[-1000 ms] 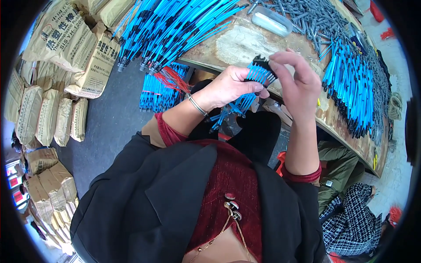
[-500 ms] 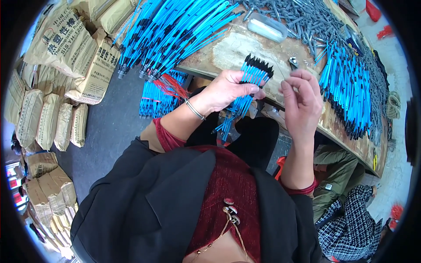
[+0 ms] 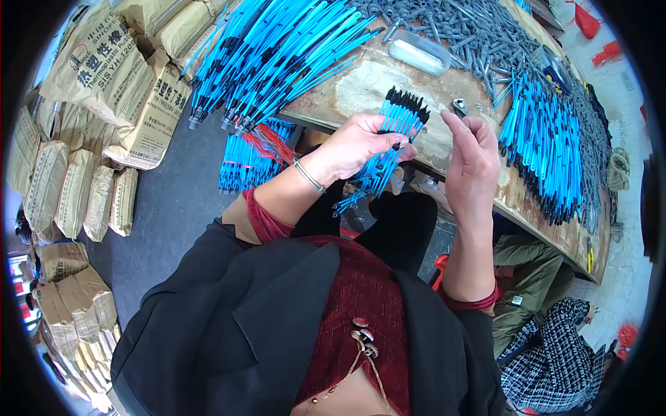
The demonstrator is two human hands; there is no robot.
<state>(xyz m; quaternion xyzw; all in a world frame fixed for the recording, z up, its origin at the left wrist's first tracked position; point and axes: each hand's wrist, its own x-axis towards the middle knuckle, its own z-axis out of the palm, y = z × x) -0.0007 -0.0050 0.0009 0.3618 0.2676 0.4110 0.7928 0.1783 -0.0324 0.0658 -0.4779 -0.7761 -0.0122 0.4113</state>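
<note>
My left hand (image 3: 368, 145) is closed around a bundle of thin blue plastic sticks (image 3: 399, 119) with black tips. The tips stand in an uneven row above my fingers, and the other ends hang below my palm. To the right, my right hand (image 3: 473, 156) is raised apart from the bundle. One digit stretches toward the black tips, while other fingers curl behind it; nothing shows between them. Just beyond that hand, a small metal-ended tool (image 3: 460, 107) lies on the worn wooden table (image 3: 368, 87).
Fanned blue sticks (image 3: 270, 55) cover the table's left end; another pile (image 3: 544, 149) lies right. Grey plastic parts (image 3: 458, 31) heap behind a clear tray (image 3: 420, 57). Paper sacks (image 3: 97, 66) stack at left. A person in olive trousers (image 3: 531, 284) sits close by at right.
My right hand has shifted slightly left and down, and its digit has straightened toward the bundle. The lower ends of the held sticks have swung left and spread. My left grip stays.
</note>
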